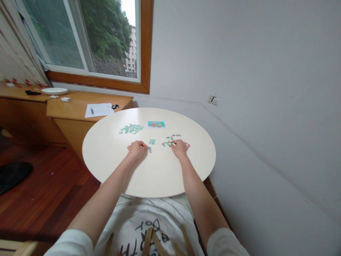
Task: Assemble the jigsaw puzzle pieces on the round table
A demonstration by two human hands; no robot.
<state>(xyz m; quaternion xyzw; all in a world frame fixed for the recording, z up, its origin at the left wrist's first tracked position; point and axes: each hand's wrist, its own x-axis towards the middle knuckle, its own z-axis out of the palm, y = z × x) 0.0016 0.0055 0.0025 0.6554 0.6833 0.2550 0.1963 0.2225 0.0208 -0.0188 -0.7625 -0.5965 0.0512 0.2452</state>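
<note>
Both hands are down on the round cream-white counter (112,160) right now. The left hand (137,149) is curled nearly closed, thumb and forefinger pinched on a small teal jigsaw piece (149,149). That piece lies flat on the person's side of the small blue picture card (156,124), a touch to its left. Between that piece and the card sits a little joined patch of teal pieces (152,141). The right hand (179,148), nearer the person than the card and to its right, is curled too. Its fingertips press into a loose scatter of pink, green and white pieces (167,143); whether it actually grips one I cannot tell. Left of the card, well apart from both hands, lies a pile of pale teal pieces (131,128). Further left of the card, a wooden side cabinet (71,110) carries a white sheet of paper (98,109).
</note>
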